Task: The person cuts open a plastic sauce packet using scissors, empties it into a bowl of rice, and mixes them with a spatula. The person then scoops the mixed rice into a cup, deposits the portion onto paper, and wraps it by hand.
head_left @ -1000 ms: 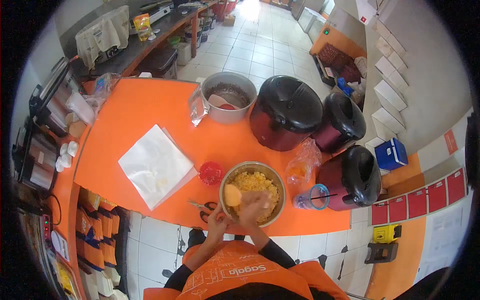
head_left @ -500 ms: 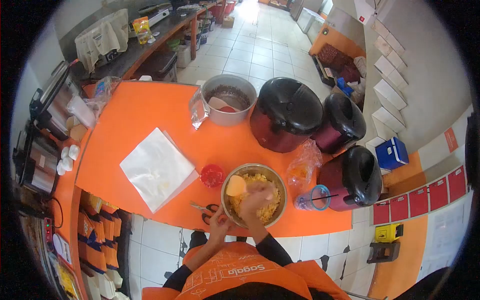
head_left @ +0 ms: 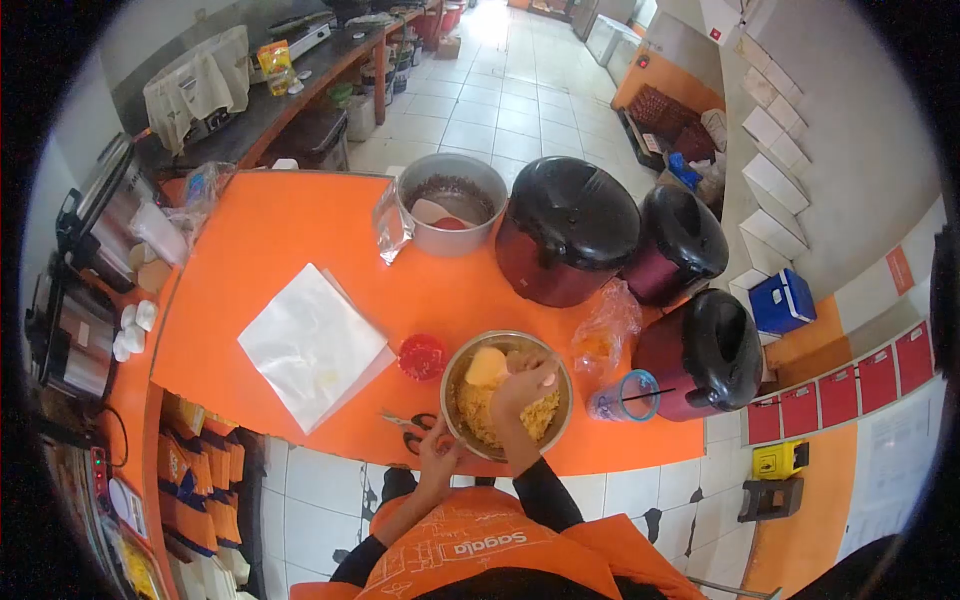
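A metal bowl (head_left: 566,410) of yellow crumbly food (head_left: 478,415) stands at the front edge of the orange table. My right hand (head_left: 522,390) is down inside the bowl, its fingers bent over the food; what they hold is too small to make out. Just beside that hand a pale orange, rounded scoop-like piece (head_left: 487,367) lies on the food. My left hand (head_left: 438,450) is against the bowl's lower left rim, its fingers partly hidden. Black-handled scissors (head_left: 412,430) lie next to it. A red bowl (head_left: 421,357) sits left of the metal bowl.
White sheets (head_left: 315,345) lie to the left. A grey pot (head_left: 453,235) stands at the back, with three dark red containers with black lids (head_left: 573,208) at the right. A clear bag (head_left: 606,330) and a cup with a straw (head_left: 625,397) stand near the bowl's right side.
My right hand has shifted within the bowl, and the pale orange piece has moved up and right. My left hand stays by the rim.
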A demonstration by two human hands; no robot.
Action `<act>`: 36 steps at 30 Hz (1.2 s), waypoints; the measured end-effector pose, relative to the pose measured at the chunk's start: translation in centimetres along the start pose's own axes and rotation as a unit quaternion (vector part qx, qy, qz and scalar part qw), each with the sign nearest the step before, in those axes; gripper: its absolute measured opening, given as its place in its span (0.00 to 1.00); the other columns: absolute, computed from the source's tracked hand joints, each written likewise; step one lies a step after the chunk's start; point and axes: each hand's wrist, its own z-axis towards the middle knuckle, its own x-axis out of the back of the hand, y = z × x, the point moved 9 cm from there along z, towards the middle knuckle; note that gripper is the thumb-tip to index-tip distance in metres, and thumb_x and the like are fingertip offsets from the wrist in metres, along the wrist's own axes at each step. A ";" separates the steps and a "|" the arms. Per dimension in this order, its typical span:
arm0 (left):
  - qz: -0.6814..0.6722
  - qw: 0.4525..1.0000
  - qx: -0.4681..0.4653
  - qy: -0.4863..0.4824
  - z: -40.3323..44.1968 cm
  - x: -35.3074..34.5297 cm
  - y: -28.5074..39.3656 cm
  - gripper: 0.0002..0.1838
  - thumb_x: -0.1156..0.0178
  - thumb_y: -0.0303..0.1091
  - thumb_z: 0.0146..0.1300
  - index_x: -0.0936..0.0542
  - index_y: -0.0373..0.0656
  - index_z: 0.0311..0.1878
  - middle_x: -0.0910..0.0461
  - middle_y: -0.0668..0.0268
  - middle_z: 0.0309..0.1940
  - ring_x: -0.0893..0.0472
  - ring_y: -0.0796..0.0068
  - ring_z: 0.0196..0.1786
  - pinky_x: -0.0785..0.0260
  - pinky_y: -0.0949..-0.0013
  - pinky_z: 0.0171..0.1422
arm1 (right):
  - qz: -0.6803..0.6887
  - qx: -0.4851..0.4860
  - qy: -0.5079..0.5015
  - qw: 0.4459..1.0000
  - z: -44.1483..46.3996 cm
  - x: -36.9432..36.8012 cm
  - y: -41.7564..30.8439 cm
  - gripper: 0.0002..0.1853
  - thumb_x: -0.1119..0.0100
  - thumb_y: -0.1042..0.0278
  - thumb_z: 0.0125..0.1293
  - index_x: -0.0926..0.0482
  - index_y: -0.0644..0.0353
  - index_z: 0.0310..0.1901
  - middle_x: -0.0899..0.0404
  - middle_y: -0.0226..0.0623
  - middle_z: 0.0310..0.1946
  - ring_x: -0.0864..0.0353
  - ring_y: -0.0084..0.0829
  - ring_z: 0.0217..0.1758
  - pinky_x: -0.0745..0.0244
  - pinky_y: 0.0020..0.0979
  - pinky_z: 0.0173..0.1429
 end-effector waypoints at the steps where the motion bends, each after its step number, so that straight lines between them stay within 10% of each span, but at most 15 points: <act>1: -0.001 1.000 0.006 -0.001 -0.1 0.1 -0.3 0.32 0.45 0.22 0.59 0.42 0.42 0.67 0.41 0.66 0.66 0.37 0.74 0.63 0.38 0.71 0.62 | 0.000 0.010 0.032 0.999 -1.1 0.1 -1.4 0.17 0.60 0.61 0.67 0.39 0.55 0.20 0.41 0.25 0.16 0.40 0.21 0.19 0.43 0.21 0.25; 5: 0.005 0.998 0.061 -0.007 -0.5 -0.5 1.0 0.33 0.44 0.22 0.60 0.43 0.42 0.68 0.42 0.63 0.66 0.37 0.72 0.64 0.41 0.68 0.66 | -0.034 0.013 -0.099 0.994 4.6 1.4 7.0 0.19 0.61 0.58 0.68 0.35 0.56 0.20 0.38 0.25 0.15 0.38 0.22 0.18 0.41 0.21 0.25; 12: -0.025 1.000 0.006 -0.005 -0.6 -1.0 1.9 0.32 0.45 0.21 0.60 0.43 0.39 0.68 0.36 0.65 0.62 0.32 0.76 0.59 0.34 0.73 0.59 | -0.029 0.093 -0.221 0.970 8.6 2.7 -7.2 0.19 0.58 0.64 0.67 0.44 0.52 0.17 0.48 0.24 0.11 0.53 0.18 0.10 0.54 0.26 0.15; 17: -0.019 1.000 0.014 0.008 -0.1 0.1 0.0 0.32 0.45 0.19 0.59 0.42 0.39 0.67 0.33 0.65 0.59 0.30 0.78 0.56 0.34 0.76 0.56 | -0.043 0.016 -0.245 0.968 14.6 2.3 4.7 0.20 0.58 0.64 0.67 0.45 0.53 0.17 0.50 0.26 0.10 0.55 0.19 0.09 0.57 0.27 0.14; 20: 0.004 1.000 -0.024 -0.010 0.1 -0.5 1.0 0.31 0.45 0.19 0.59 0.41 0.38 0.67 0.32 0.65 0.59 0.31 0.79 0.55 0.33 0.76 0.54 | 0.002 -0.112 -0.486 0.867 10.4 -4.4 6.9 0.23 0.55 0.58 0.68 0.45 0.53 0.16 0.51 0.26 0.09 0.54 0.20 0.09 0.57 0.27 0.15; 30: -0.176 0.976 0.130 0.020 -0.5 0.0 -1.2 0.31 0.45 0.20 0.57 0.38 0.40 0.65 0.30 0.66 0.55 0.28 0.75 0.53 0.32 0.74 0.56 | -0.370 0.034 -0.834 0.408 -8.5 -2.9 8.2 0.21 0.49 0.52 0.63 0.26 0.64 0.22 0.35 0.43 0.12 0.33 0.35 0.14 0.40 0.33 0.21; 36: -0.061 0.998 0.006 -0.015 0.0 -0.4 1.1 0.30 0.43 0.22 0.57 0.38 0.38 0.65 0.30 0.65 0.55 0.28 0.75 0.53 0.31 0.73 0.55 | -0.302 0.123 -0.861 0.391 -9.4 5.7 3.7 0.14 0.48 0.65 0.58 0.31 0.61 0.18 0.37 0.44 0.13 0.35 0.31 0.14 0.42 0.33 0.21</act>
